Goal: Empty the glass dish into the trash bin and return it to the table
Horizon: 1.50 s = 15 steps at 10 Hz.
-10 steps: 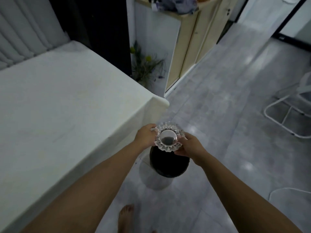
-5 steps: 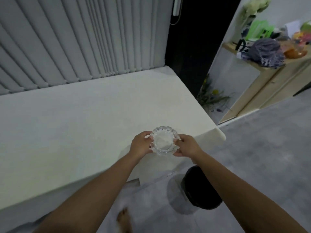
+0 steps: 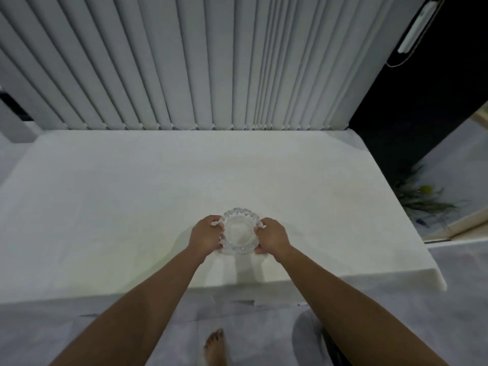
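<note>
Gripping one glass dish (image 3: 239, 231), two hands: left hand (image 3: 206, 235), right hand (image 3: 272, 236)

One glass dish (image 3: 239, 231), one table (image 3: 105, 207), two hands: left hand (image 3: 205, 235), right hand (image 3: 272, 236).

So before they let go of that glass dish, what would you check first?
1. Glass dish upright, opening up: ok.
2. Dish over the table, away from its edges: ok.
3. Left hand and right hand gripping opposite sides of the rim: ok.
4. Dish empty: looks clear inside, ok.
5. Dish base resting on the table: cannot tell.
6. Landing spot free of other things: ok.
</note>
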Each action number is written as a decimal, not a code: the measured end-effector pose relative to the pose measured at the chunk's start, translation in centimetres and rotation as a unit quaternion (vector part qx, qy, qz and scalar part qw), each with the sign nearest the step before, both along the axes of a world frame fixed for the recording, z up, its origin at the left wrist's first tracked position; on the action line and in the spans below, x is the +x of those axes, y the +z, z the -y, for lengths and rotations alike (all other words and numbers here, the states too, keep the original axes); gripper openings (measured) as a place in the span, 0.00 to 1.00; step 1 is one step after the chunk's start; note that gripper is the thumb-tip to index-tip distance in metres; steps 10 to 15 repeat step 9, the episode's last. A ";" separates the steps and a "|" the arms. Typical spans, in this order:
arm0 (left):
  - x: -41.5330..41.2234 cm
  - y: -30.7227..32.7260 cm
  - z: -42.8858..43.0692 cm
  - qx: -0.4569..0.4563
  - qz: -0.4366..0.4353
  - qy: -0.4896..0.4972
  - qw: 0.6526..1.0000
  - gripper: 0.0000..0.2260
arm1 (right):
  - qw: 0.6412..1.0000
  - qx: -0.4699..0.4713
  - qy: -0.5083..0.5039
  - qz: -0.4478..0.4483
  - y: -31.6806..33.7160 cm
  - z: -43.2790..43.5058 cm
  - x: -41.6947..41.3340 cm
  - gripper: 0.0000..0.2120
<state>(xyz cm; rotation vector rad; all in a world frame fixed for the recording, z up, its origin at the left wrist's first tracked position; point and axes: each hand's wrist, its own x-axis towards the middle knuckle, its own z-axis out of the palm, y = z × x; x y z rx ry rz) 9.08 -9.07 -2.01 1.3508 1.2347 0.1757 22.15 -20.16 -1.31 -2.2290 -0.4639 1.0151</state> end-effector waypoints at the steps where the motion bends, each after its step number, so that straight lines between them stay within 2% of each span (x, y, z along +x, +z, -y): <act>1: -1.8 -0.8 -1.9 0.037 -0.031 0.012 0.999 0.17 | 0.996 -0.048 0.068 0.044 -0.2 -2.5 -1.2 0.14; 2: -3.3 -1.5 -3.3 0.023 -0.036 0.052 0.998 0.16 | 0.990 -0.055 0.104 0.071 -0.4 -4.2 -2.0 0.09; 3: -3.8 -1.9 -3.9 0.080 -0.069 0.038 0.994 0.16 | 0.990 -0.049 0.117 0.069 -1.0 -5.2 -2.5 0.04; 4: -4.2 -1.5 -3.6 0.154 -0.128 0.015 0.980 0.13 | 0.990 -0.039 0.120 0.068 -1.1 -5.6 -2.7 0.11; 5: -4.3 -1.3 -3.2 0.162 -0.126 0.017 0.979 0.11 | 0.985 -0.044 0.139 0.089 -1.5 -5.7 -2.4 0.15; 6: -4.3 -1.6 -3.7 0.165 -0.136 0.010 0.977 0.11 | 0.990 -0.031 0.130 0.041 -1.6 -5.8 -1.9 0.10; 7: -4.0 -1.0 -4.1 0.162 -0.192 -0.045 0.967 0.15 | 0.983 -0.038 0.175 0.034 -1.0 -5.9 -1.3 0.06; 8: -4.5 0.3 -4.7 0.195 -0.274 -0.110 0.935 0.23 | 0.950 -0.070 0.276 0.127 0.2 -7.0 -1.0 0.14; 9: -5.8 2.5 -6.0 0.255 -0.351 -0.122 0.893 0.27 | 0.912 -0.064 0.346 0.208 3.1 -8.9 -1.2 0.26; 15: -5.8 2.5 -6.0 0.255 -0.351 -0.122 0.893 0.27 | 0.912 -0.064 0.346 0.208 3.1 -8.9 -1.2 0.26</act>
